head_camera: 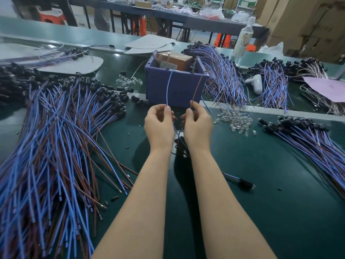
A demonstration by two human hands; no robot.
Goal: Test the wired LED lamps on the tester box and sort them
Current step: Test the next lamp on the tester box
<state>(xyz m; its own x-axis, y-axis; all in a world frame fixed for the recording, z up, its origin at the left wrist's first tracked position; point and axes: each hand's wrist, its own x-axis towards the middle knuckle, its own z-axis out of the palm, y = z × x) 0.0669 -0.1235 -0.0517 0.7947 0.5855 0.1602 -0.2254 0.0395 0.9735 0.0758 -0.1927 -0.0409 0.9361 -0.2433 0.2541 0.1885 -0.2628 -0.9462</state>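
We have one wired LED lamp [176, 132] held in the air just in front of the tester box [175, 88]. Its long axis runs near-to-far. Both free ends point up and away to the box's front rim, and the lamp end hangs down between the wrists, its head hidden.

The blue lead [167, 88] meets the rim left of centre. The brown lead [197, 88] meets it near the right corner.

The box is open-topped and purple. Inside we see a brown labelled block [174, 61] and upright metal pins [194, 65].

The left hand [159, 124] fingers pinch the blue lead. The right hand [197, 124] fingers pinch the brown lead. Both leads pass on down between the palms.

Left of the box is a big pile of wired lamps [56, 137] on the green tabletop [261, 184]. Just right of the box is a second bundle [222, 75]. To its front-right lie loose clear bulbs [235, 118], with a third bundle [308, 135] beyond them.
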